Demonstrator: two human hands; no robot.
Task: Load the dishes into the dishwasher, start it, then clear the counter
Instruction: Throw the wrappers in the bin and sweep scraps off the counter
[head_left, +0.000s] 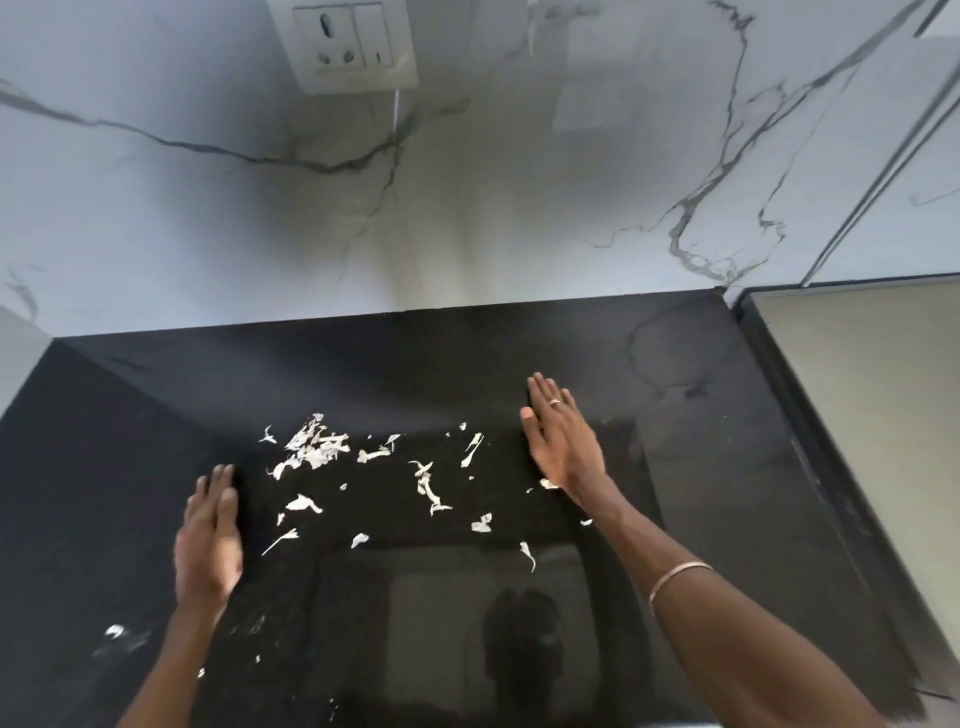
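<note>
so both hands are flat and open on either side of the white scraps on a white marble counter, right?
Not quite: the head view shows the counter is black; the white marble is the wall behind it. The rest holds: the left hand and right hand are open, flanking the white scraps.

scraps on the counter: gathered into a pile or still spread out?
Spread out. The pale scraps lie scattered across the black counter between the open left hand and right hand; a few strays lie outside them.

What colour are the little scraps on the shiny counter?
The thin papery scraps are whitish, seen in the head view.
</note>
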